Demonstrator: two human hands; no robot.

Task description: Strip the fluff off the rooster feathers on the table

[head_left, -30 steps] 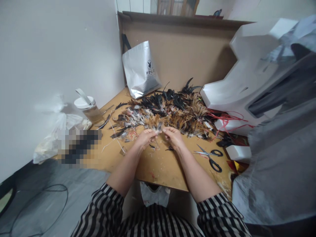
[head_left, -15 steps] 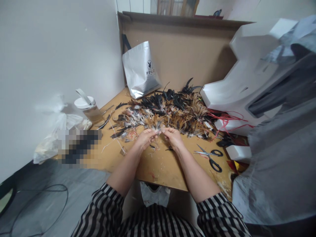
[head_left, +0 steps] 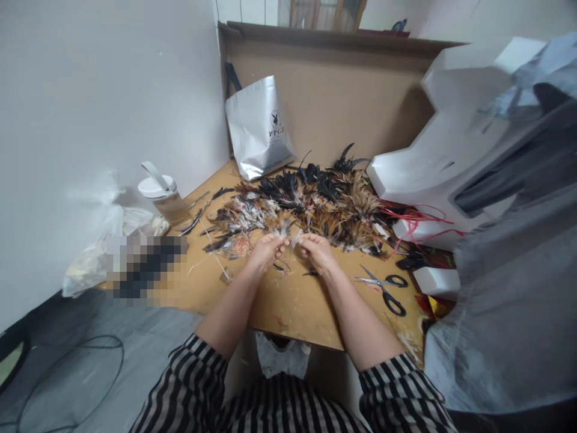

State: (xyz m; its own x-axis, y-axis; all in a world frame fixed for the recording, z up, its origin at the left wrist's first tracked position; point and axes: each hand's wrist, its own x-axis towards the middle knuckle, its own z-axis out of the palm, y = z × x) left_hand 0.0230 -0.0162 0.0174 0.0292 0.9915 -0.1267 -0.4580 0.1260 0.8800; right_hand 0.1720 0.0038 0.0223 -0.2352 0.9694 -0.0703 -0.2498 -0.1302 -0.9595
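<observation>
My left hand (head_left: 269,249) is closed in a pinch at the front edge of the feather pile, on the base of a small grey and brown feather bunch (head_left: 282,225). Just to its right, my right hand (head_left: 315,249) pinches a small whitish tuft (head_left: 296,238). A narrow gap lies between the two sets of fingertips. Beyond both hands spreads a wide pile of black, brown and white feathers (head_left: 315,186). Black-handled scissors (head_left: 383,282) lie open to the right of my right forearm.
On the wooden table (head_left: 293,313) stand a silver bag (head_left: 256,132) at the back and a white-lidded jug (head_left: 164,198) at the left. A plastic bag (head_left: 97,246) sits far left. Red strings (head_left: 415,219) and white foam (head_left: 406,168) are at the right, beside grey cloth (head_left: 518,300).
My hands have parted slightly, opening a small gap between the fingertips. The whitish tuft has moved a little to the right with my right hand.
</observation>
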